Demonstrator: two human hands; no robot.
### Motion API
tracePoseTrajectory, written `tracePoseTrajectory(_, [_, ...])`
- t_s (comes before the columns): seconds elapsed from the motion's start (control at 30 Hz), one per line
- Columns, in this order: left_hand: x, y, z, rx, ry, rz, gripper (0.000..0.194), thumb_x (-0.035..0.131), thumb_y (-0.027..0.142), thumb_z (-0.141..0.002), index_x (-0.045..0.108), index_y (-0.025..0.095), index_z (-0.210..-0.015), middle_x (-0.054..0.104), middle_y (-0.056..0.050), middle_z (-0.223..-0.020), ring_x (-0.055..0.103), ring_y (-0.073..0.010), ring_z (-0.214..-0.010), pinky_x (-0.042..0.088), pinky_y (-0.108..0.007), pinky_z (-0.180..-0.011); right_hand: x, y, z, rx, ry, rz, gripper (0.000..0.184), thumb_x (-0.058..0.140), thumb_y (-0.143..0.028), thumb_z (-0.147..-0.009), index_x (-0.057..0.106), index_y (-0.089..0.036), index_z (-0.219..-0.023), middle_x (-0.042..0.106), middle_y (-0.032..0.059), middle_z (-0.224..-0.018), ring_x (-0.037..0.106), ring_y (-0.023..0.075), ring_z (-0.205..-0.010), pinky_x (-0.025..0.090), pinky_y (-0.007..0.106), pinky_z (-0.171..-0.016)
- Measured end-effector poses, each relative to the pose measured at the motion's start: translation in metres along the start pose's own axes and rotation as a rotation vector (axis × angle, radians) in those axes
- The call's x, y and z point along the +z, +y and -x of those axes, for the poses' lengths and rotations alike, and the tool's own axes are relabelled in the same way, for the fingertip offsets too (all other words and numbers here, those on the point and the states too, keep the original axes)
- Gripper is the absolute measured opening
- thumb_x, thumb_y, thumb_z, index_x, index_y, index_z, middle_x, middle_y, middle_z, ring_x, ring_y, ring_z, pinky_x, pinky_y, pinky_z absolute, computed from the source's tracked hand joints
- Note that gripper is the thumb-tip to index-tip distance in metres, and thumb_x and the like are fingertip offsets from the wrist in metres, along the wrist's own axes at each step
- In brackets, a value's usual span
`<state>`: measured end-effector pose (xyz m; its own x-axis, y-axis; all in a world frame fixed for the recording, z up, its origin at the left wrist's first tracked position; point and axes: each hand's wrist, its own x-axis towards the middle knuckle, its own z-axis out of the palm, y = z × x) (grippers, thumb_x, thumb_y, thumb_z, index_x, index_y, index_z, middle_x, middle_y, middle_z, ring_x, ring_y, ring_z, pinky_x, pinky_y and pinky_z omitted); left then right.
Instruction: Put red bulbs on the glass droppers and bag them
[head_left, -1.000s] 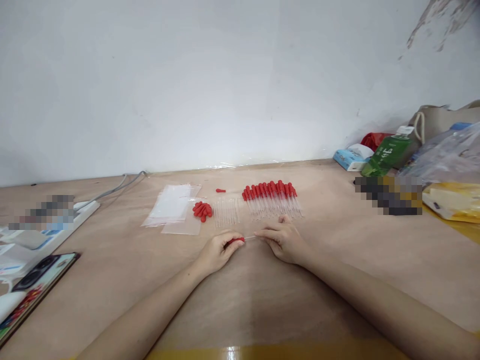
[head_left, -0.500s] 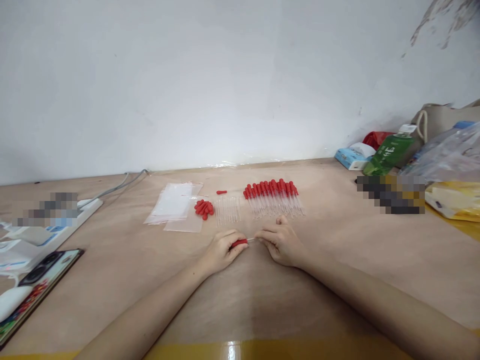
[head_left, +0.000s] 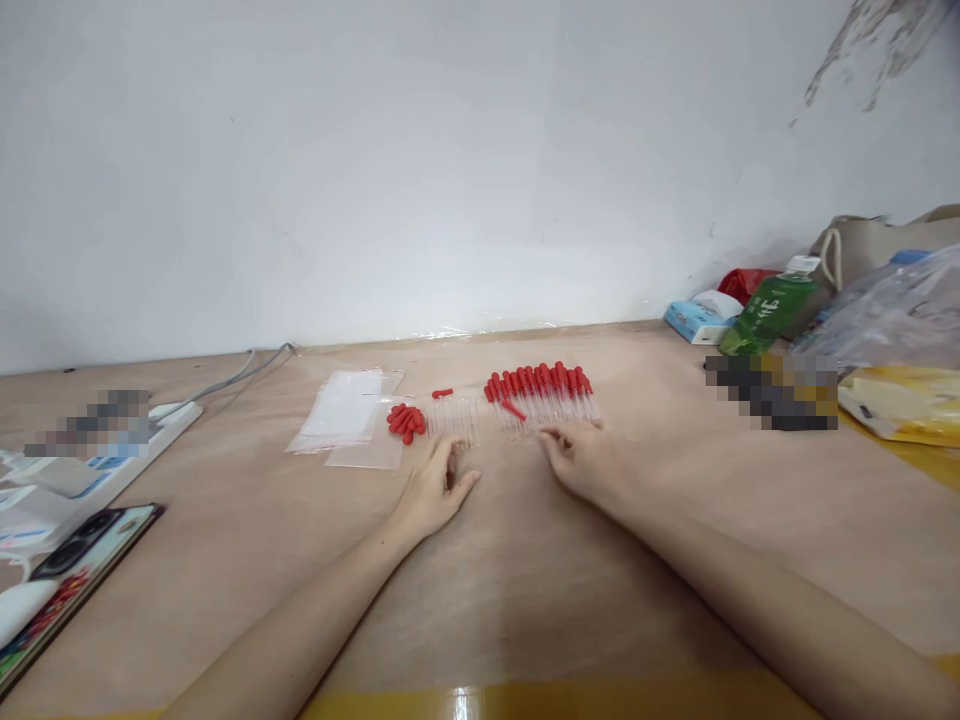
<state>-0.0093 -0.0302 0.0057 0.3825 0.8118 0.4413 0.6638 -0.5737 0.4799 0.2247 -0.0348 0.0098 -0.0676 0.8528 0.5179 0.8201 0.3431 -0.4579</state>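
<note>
My right hand pinches a dropper by its thin clear tube. The dropper's red rubber bulb points up and left, over the lower part of a row of finished droppers. These lie side by side, red bulbs away from me. My left hand is open, thumb apart from the fingers, with nothing seen in it. Its fingertips are at the near ends of a row of bare clear tubes. A small pile of loose red bulbs lies left of the tubes, and a single red bulb lies behind them.
Clear plastic bags are stacked left of the bulbs. Farther left are a white power strip with a cable and a phone. At right stand a tissue pack, a green bottle and a yellow package.
My right hand has moved the dropper up and away, toward the row of droppers. My left hand has let go of its bulb, opened and drawn slightly left.
</note>
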Motion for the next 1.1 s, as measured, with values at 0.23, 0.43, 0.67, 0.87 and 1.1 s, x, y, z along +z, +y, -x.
tracePoseTrajectory(0.23, [0.002,-0.003,-0.002,0.022,-0.109,0.012,0.016,0.048,0.028,-0.082,0.054,0.018,-0.093,0.048,-0.001,-0.080,0.049,-0.0123,-0.066,0.042,-0.026,-0.063,0.002,0.017,-0.048,0.486,0.031,-0.007,0.023,0.047,-0.037,-0.074,0.061,-0.021,-0.065,0.065,0.0011,-0.067,0.057,0.0170,-0.066,0.034,0.029,-0.066])
tracePoseTrajectory(0.43, [0.002,-0.003,-0.003,0.014,-0.137,0.028,0.014,0.048,0.027,-0.082,0.056,0.017,-0.086,0.049,-0.001,-0.073,0.049,-0.0125,-0.065,0.040,-0.025,-0.061,0.023,0.014,-0.066,0.546,0.013,0.116,0.022,0.047,-0.035,-0.073,0.059,-0.021,-0.062,0.065,0.0019,-0.069,0.057,0.0198,-0.071,0.028,0.039,-0.080])
tracePoseTrajectory(0.67, [0.003,-0.002,-0.004,0.028,-0.149,0.028,0.014,0.047,0.027,-0.082,0.056,0.017,-0.087,0.050,-0.001,-0.074,0.049,-0.0131,-0.067,0.040,-0.025,-0.063,0.028,-0.003,-0.053,0.311,0.044,0.200,0.023,0.045,-0.038,-0.076,0.058,-0.019,-0.069,0.065,0.0026,-0.071,0.057,0.0176,-0.071,0.022,0.038,-0.083])
tracePoseTrajectory(0.87, [0.003,-0.004,-0.004,0.030,-0.143,0.006,0.014,0.048,0.027,-0.081,0.057,0.018,-0.087,0.050,-0.001,-0.073,0.050,-0.0136,-0.066,0.041,-0.026,-0.063,0.058,-0.051,-0.056,0.169,-0.179,0.278,0.023,0.044,-0.034,-0.076,0.062,-0.019,-0.072,0.065,0.0058,-0.074,0.057,0.0199,-0.074,0.023,0.038,-0.078])
tracePoseTrajectory(1.1, [0.002,-0.001,-0.003,0.030,0.097,0.034,0.030,0.054,0.031,-0.078,0.050,0.018,-0.105,0.054,-0.004,-0.087,0.051,-0.0152,-0.075,0.043,-0.027,-0.066,0.072,-0.070,-0.078,0.290,-0.390,0.391,0.027,0.041,-0.027,-0.078,0.065,-0.014,-0.080,0.066,0.0144,-0.081,0.059,0.0222,-0.076,0.021,0.040,-0.081])
